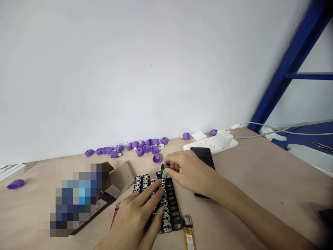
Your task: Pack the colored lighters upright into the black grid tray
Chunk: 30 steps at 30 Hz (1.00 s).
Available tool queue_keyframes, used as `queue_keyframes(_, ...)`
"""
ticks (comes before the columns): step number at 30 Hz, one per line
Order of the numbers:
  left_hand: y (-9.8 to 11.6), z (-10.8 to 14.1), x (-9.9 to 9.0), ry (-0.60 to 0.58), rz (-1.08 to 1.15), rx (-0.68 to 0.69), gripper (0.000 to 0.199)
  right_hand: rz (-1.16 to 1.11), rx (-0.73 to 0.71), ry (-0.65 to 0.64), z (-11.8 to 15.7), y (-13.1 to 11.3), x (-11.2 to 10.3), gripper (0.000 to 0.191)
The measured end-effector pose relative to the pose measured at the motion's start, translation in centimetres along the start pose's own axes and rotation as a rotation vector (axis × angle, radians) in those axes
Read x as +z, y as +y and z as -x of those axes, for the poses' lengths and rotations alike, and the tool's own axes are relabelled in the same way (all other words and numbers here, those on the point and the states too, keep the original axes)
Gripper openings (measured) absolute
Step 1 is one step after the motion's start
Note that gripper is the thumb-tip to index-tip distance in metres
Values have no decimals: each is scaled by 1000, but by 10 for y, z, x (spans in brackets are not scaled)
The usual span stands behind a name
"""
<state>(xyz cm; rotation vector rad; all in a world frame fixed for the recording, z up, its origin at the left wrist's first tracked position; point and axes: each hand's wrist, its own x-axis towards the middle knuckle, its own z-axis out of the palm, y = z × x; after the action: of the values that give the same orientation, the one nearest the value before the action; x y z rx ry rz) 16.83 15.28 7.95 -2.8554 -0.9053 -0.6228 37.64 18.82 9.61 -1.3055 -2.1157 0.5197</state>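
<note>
Head view:
- Right hand [191, 170]: thumb and fingers pinched on the metal top of a green lighter [163, 172], just above the far end of a black slotted rack [171, 208]. Wrist raised, forearm in from lower right.
- Left hand [135, 217]: open, fingers spread across the rack and its rows of small metal-ringed parts [142, 182]. Fingertips touch them; no clear grip visible.
- Risk: the pinch is on a small, smooth top. A slip could drop the lighter onto the rack and knock ringed parts from their slots.
- Risk: the rack looks unfixed on the tan wooden bench [249, 187]. Uneven left-hand pressure could shift or tip it.
- Risk: a yellow lighter [188, 234] sits beside the rack's near end, and a red lighter [114, 215] lies by the left hand. Either could get nudged.
- Risk: a black smartphone [204, 156] lies under the right wrist. Arm movement could drag it.
- Beyond: loose purple caps [147, 148] along the wall, near a white power strip [208, 144].
</note>
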Motion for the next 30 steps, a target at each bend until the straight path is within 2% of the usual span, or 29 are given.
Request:
queue_keyframes(9,1,2,1,6,18,7,34,-43,20,-69,1,7,28,20)
queue_keyframes(15,-1,1,1,-11,15,1,34,-43,31,-83,1,7,27,10)
queue_keyframes(20,-2,1,1,-16,2,6,35,-53,32,-96,2,10,26,10)
queue_keyframes(30,-2,-1,0,-1,8,32,34,92,-9,-119,3,9,19,7)
